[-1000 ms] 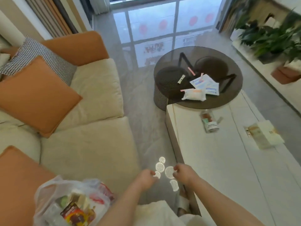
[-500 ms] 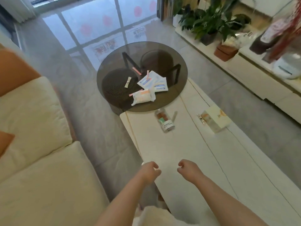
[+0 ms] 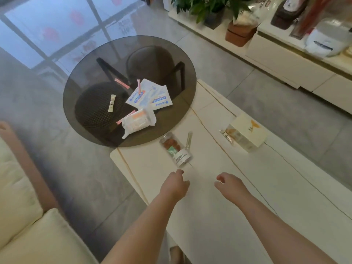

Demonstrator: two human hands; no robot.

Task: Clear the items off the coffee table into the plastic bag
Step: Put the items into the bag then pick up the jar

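Note:
A clear jar [image 3: 175, 150] with reddish contents and a white label lies on its side on the white coffee table [image 3: 219, 216], a thin stick packet [image 3: 188, 140] beside it. A cream box [image 3: 246, 132] sits further right. On the round dark glass table [image 3: 129, 60] lie white sachets [image 3: 150, 95], a wipes pack [image 3: 139, 121], pink strips and a small sachet [image 3: 111, 103]. My left hand [image 3: 174, 184] hovers just short of the jar, fingers loosely curled, holding nothing. My right hand [image 3: 229, 184] hangs empty beside it. The plastic bag is out of view.
A cream sofa [image 3: 24, 216] runs along the left. Two dark stools [image 3: 99, 105] stand under the glass table. A low white cabinet [image 3: 285, 60] at the right carries potted plants [image 3: 215, 8] and a white appliance [image 3: 329, 39]. Grey tiled floor lies between.
My view has swung right, off the sofa and the bag, onto the tables. Both hands have reached forward over the white table, the left one nearing the jar.

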